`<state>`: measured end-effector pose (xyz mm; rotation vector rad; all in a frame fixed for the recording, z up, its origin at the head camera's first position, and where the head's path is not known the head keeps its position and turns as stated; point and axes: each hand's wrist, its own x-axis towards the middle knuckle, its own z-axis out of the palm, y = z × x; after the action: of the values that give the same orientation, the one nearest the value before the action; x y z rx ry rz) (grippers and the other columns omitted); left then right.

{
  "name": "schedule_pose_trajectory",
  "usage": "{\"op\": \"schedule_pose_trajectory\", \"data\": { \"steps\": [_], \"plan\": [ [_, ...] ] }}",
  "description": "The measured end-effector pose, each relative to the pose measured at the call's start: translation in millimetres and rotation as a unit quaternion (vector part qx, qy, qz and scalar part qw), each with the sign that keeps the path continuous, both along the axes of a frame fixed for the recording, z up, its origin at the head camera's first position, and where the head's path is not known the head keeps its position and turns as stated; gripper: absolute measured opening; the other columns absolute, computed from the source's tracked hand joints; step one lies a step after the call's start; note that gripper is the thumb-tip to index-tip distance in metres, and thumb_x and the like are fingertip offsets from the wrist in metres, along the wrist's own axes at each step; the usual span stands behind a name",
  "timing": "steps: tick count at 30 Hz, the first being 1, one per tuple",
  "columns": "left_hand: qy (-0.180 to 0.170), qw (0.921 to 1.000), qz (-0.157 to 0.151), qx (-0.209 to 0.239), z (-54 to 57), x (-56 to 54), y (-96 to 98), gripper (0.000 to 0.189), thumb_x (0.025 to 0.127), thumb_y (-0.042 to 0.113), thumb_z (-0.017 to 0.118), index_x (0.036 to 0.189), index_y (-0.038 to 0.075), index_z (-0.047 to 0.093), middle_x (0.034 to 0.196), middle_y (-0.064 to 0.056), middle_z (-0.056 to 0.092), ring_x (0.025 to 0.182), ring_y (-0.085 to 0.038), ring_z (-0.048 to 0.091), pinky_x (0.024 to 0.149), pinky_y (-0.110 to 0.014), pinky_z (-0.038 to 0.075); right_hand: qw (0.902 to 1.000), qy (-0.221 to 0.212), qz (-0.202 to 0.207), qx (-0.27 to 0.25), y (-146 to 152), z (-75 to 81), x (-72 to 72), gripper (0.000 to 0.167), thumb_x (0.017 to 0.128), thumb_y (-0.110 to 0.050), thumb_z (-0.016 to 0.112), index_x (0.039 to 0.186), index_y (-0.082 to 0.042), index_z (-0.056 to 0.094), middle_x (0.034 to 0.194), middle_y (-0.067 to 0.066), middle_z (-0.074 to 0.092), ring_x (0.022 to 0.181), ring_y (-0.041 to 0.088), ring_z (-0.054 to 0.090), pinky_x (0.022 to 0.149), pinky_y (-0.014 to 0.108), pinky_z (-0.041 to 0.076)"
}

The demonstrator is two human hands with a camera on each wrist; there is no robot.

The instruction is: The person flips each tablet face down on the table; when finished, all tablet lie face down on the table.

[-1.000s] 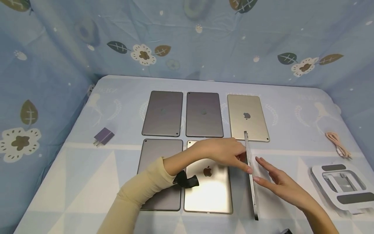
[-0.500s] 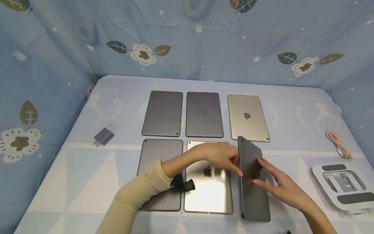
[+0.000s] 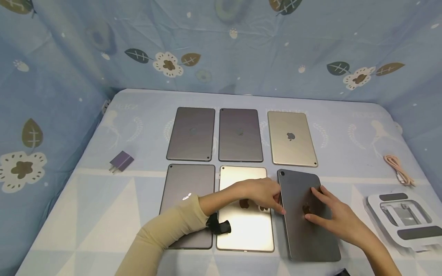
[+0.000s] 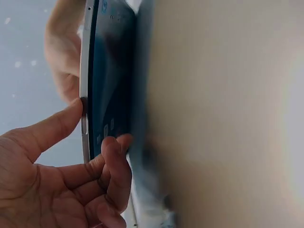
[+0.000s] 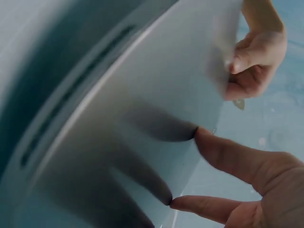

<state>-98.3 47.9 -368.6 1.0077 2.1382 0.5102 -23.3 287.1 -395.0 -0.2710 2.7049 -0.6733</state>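
A dark grey tablet [image 3: 297, 230] stands tilted at the front right of the table, back upward. My left hand [image 3: 260, 191] pinches its left edge, the thumb on the metal rim [image 4: 84, 61] and curled fingers at the screen side [image 4: 111, 71] in the left wrist view. My right hand [image 3: 340, 222] touches the back with extended fingertips, near the logo. Left of it lies a gold tablet [image 3: 245, 234], partly under my left hand. My left forearm covers part of a grey tablet [image 3: 190, 178].
Two grey tablets [image 3: 191, 134] and a gold tablet [image 3: 291, 142] lie in the back row. A purple charger plug [image 3: 121, 161] is at left. At right are a pink cable [image 3: 398, 170] and a white stand [image 3: 393, 226]. A black object [image 3: 342, 272] shows at the front edge.
The dark grey tablet has tipped from edge-on to the right, so its back now faces up more. My right fingertips touch it now; my left hand has shifted slightly nearer.
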Motion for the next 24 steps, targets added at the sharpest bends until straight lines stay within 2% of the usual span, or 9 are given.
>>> {"op": "schedule_pose_trajectory", "data": {
  "steps": [2, 4, 8, 12, 17, 24],
  "plan": [
    [0.007, 1.0000, -0.003, -0.005, -4.1, 0.8, 1.6, 0.057, 0.090, 0.038, 0.066, 0.044, 0.018, 0.039, 0.040, 0.010, 0.032, 0.042, -0.002, 0.028, 0.045, -0.017, 0.025, 0.9999, 0.004, 0.001, 0.012, -0.2, 0.0, -1.1, 0.085, 0.082, -0.039, 0.074, 0.143, 0.007, 0.038, 0.146, 0.040, 0.025, 0.123, 0.062, 0.036, 0.086, 0.068, 0.041],
    [0.014, 0.9999, -0.001, -0.005, -7.1, 1.5, 3.0, 0.057, 0.090, 0.037, 0.066, 0.044, 0.018, 0.038, 0.040, 0.010, 0.030, 0.042, -0.002, 0.026, 0.045, -0.017, 0.023, 0.9998, 0.003, -0.001, 0.022, -0.7, 0.0, -2.4, 0.085, 0.081, -0.039, 0.074, 0.142, 0.008, 0.037, 0.146, 0.042, 0.024, 0.122, 0.063, 0.036, 0.086, 0.068, 0.041],
    [0.035, 0.9993, 0.010, -0.010, -10.4, 2.4, 5.4, 0.047, 0.090, 0.037, 0.066, 0.051, 0.016, 0.052, 0.043, 0.010, 0.038, 0.046, -0.003, 0.033, 0.047, -0.017, 0.028, 0.9994, 0.006, -0.008, 0.034, -2.8, -0.6, -4.4, 0.086, 0.080, -0.039, 0.075, 0.141, 0.009, 0.038, 0.145, 0.045, 0.021, 0.122, 0.065, 0.034, 0.087, 0.069, 0.040],
    [0.063, 0.9971, 0.031, -0.031, -10.2, 4.0, 9.0, 0.032, 0.089, 0.037, 0.067, 0.068, 0.014, 0.064, 0.056, 0.011, 0.053, 0.055, -0.004, 0.044, 0.051, -0.018, 0.036, 0.9990, 0.012, -0.012, 0.042, -5.5, -1.7, -5.0, 0.087, 0.079, -0.039, 0.076, 0.140, 0.011, 0.038, 0.144, 0.047, 0.020, 0.121, 0.066, 0.034, 0.087, 0.069, 0.040],
    [0.107, 0.9899, 0.046, -0.081, -7.8, 7.0, 14.5, 0.030, 0.089, 0.042, 0.066, 0.075, 0.017, 0.059, 0.071, 0.008, 0.055, 0.065, -0.007, 0.047, 0.054, -0.024, 0.040, 0.9986, 0.022, -0.011, 0.046, -9.2, -3.9, -4.1, 0.087, 0.078, -0.037, 0.077, 0.139, 0.011, 0.039, 0.143, 0.048, 0.020, 0.120, 0.067, 0.034, 0.086, 0.069, 0.040],
    [0.124, 0.9862, 0.046, -0.100, -8.9, 8.5, 20.2, 0.033, 0.085, 0.043, 0.070, 0.073, 0.017, 0.056, 0.068, 0.007, 0.049, 0.062, -0.008, 0.042, 0.051, -0.024, 0.039, 0.9978, 0.031, -0.016, 0.056, -12.0, -6.9, -1.1, 0.086, 0.078, -0.036, 0.078, 0.139, 0.011, 0.040, 0.142, 0.049, 0.019, 0.119, 0.067, 0.035, 0.085, 0.070, 0.041]
  ]
}}
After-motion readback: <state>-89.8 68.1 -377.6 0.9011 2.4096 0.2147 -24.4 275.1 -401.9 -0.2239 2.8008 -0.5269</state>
